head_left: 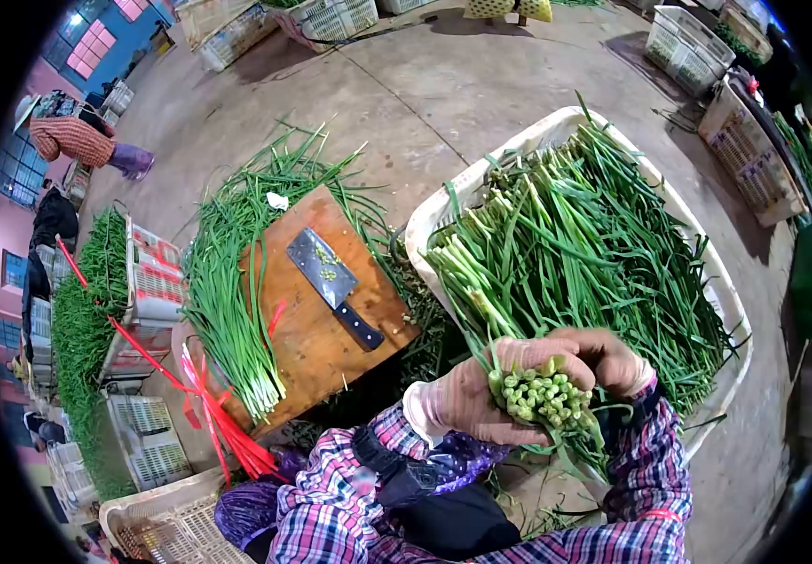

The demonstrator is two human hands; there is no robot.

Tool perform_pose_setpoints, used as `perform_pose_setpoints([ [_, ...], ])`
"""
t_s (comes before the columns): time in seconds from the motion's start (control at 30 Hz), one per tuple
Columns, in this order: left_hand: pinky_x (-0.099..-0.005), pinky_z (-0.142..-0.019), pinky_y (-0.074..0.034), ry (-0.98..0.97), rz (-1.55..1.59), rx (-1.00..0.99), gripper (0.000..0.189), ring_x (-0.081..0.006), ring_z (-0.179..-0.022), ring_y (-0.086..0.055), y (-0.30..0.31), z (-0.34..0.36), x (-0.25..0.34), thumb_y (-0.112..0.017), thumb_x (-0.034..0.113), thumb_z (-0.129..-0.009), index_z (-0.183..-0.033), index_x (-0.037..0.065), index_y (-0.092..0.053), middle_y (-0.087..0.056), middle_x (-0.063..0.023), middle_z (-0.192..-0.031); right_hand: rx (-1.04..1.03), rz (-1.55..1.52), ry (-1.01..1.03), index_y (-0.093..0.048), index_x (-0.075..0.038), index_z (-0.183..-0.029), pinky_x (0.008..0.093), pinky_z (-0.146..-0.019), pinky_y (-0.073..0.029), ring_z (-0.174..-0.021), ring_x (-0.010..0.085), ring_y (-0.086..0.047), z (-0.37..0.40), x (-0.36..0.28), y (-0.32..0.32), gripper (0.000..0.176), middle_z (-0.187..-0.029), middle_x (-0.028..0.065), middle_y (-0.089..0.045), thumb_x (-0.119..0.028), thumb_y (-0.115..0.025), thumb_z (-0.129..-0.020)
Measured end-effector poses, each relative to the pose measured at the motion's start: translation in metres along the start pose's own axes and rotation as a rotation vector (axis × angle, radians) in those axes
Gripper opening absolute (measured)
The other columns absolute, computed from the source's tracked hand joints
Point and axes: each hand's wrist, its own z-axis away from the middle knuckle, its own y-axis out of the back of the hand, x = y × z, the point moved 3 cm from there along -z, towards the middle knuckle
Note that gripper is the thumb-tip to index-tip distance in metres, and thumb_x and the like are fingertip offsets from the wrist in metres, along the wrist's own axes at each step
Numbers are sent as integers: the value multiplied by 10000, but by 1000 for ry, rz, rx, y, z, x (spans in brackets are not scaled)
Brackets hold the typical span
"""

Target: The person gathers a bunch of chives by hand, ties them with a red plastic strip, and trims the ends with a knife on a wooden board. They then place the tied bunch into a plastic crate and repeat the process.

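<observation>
My gloved left hand (467, 399) is wrapped round a bunch of chives (545, 395), its cut stem ends facing me. My gloved right hand (613, 359) is right beside the bunch, with its fingers curled; whatever is in them is hidden. Behind both hands, a white plastic crate (727, 305) holds a thick heap of long green chives (575, 244). To the left, a knife (335, 287) with a black handle lies on a wooden board (331, 226), with green bits on its blade. Another pile of chives (236, 282), white ends towards me, lies along the board's left side.
Red plastic ties (236, 437) hang by the board's near left corner. Crates of greens (157, 273) stand at the left, and another crate (175, 526) sits at bottom left. More crates (688, 47) are at the far right. A person (77, 132) bends over at the upper left.
</observation>
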Motion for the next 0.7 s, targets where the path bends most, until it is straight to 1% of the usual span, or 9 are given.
perform_pose_setpoints([
  [0.1,-413,-964,-419,64,133,83,421,-269,-936,-602,-4,7,-6,-737,265,-710,-1034,29,-609,-635,-89,-996,385,-22,207,-646,31,-994,354,-796,-478,-829,236,-615,-8,-8,20,678,-952,173,-656,-615,-566,-803],
  [0.17,-393,-921,-431,120,141,87,414,-260,-923,-600,-5,9,-5,-740,256,-711,-1035,29,-614,-628,-101,-994,228,-265,325,-653,36,-971,351,-725,-489,-782,238,-616,-21,-16,21,608,-933,196,-660,-548,-528,-856],
  [0.23,-367,-868,-447,-18,55,70,364,-244,-910,-595,-7,3,-1,-729,203,-731,-1034,31,-621,-621,-108,-989,70,-119,99,-642,43,-1037,304,-637,-481,-703,182,-600,-38,-35,-1,497,-949,165,-673,-414,-535,-872],
  [0.3,-365,-865,-449,63,60,92,349,-250,-936,-598,-13,11,1,-716,181,-740,-1037,26,-619,-622,-111,-999,-62,-334,-75,-612,44,-1114,215,-548,-443,-607,93,-556,-56,-28,-6,407,-958,110,-685,-287,-515,-897],
  [0.37,-378,-872,-454,-22,8,28,348,-276,-948,-599,-11,9,8,-703,184,-741,-1040,24,-625,-628,-104,-1010,-129,-22,-272,-603,-27,-1175,212,-493,-425,-564,72,-520,-72,-31,-7,411,-1028,55,-681,-329,-545,-903],
  [0.5,-435,-922,-437,-38,69,53,361,-303,-948,-614,-15,3,19,-709,221,-742,-1020,2,-634,-648,-132,-992,-131,222,-445,-584,-62,-1212,222,-543,-457,-613,61,-540,-88,10,-7,398,-916,12,-663,-295,-588,-890],
  [0.6,-466,-923,-428,-120,122,221,406,-285,-885,-626,-5,12,15,-715,291,-730,-968,-28,-639,-663,-137,-919,108,272,-414,-572,-62,-1228,236,-620,-486,-692,76,-574,-86,16,9,428,-896,26,-666,-283,-609,-862],
  [0.63,-465,-979,-414,-210,113,205,458,-243,-925,-617,9,21,20,-745,266,-731,-1072,-4,-600,-640,-156,-1021,141,384,-294,-564,-63,-1236,257,-673,-494,-757,91,-581,-88,42,27,453,-932,33,-665,-311,-618,-862],
  [0.7,-491,-935,-421,-446,312,584,482,-258,-845,-617,10,30,43,-616,383,-847,-1135,2,-553,-643,-165,-913,111,241,-463,-561,-80,-1247,269,-714,-487,-807,101,-576,-81,54,41,456,-972,30,-662,-311,-634,-861],
])
